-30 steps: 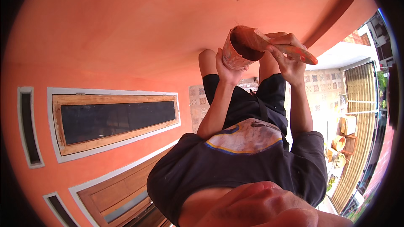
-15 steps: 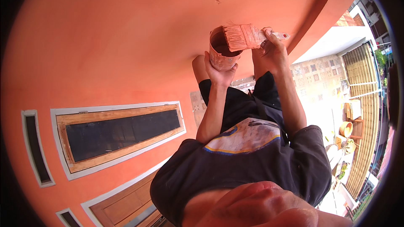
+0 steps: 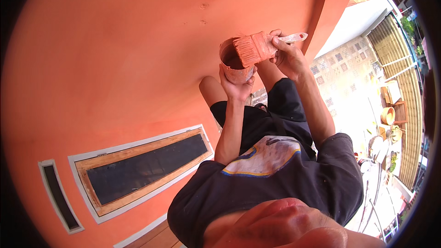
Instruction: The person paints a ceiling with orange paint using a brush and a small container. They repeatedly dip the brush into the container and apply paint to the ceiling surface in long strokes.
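Observation:
My left hand is wrapped round the lower part of a small paint pot, smeared with orange paint. The pot's mouth tips toward the view and shows a dark hollow; how much paint lies inside I cannot tell. A wide paintbrush, its bristles caked in the same orange, lies across the pot's right rim. My right hand grips the brush near the base of its pale handle, whose holed end sticks out to the right.
An orange wall fills the left and top, with a wood-framed window and a narrow dark opening in it. A wall edge runs at upper right. Beyond lie patterned floor tiles, a slatted fence and an orange pot.
The view has turned, so the wall and window sit differently. Pot and brush have shifted slightly left and down in the picture; both hands keep their hold.

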Demonstrator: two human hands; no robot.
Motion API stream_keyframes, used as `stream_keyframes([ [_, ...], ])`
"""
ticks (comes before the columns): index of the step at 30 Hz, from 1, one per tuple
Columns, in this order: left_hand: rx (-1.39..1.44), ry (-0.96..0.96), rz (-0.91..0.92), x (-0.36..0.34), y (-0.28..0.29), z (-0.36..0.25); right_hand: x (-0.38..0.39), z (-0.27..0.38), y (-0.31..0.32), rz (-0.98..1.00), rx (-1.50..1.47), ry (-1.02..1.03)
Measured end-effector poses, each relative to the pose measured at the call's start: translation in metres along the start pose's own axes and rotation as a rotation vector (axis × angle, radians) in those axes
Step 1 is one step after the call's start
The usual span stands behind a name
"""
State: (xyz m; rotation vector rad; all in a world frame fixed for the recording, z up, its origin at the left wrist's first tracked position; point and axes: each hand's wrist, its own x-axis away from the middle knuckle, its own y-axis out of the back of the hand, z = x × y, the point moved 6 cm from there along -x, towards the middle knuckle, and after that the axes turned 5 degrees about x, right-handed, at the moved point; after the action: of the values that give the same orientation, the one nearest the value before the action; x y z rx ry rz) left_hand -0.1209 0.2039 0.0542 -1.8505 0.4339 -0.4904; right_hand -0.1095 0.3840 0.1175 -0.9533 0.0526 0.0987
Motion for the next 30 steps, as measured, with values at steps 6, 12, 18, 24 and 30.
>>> stream_keyframes([
  [6, 0.068, 0.096, -0.095, -0.027, 0.003, 0.025, -0.010, 0.048, 0.049, -0.188, -0.104, 0.190],
  [12, 0.151, 0.169, 0.027, -0.048, -0.008, 0.033, -0.031, 0.085, 0.096, -0.259, -0.196, 0.357],
  [18, 0.203, 0.192, 0.079, -0.056, -0.003, 0.025, -0.052, 0.097, 0.091, -0.218, -0.078, 0.494],
  [24, 0.172, 0.168, 0.115, -0.055, 0.011, 0.005, -0.071, 0.092, 0.071, -0.313, 0.390, 0.589],
  [30, 0.177, 0.151, 0.139, -0.050, 0.017, -0.002, -0.081, 0.077, 0.051, -0.195, 0.608, 0.554],
])
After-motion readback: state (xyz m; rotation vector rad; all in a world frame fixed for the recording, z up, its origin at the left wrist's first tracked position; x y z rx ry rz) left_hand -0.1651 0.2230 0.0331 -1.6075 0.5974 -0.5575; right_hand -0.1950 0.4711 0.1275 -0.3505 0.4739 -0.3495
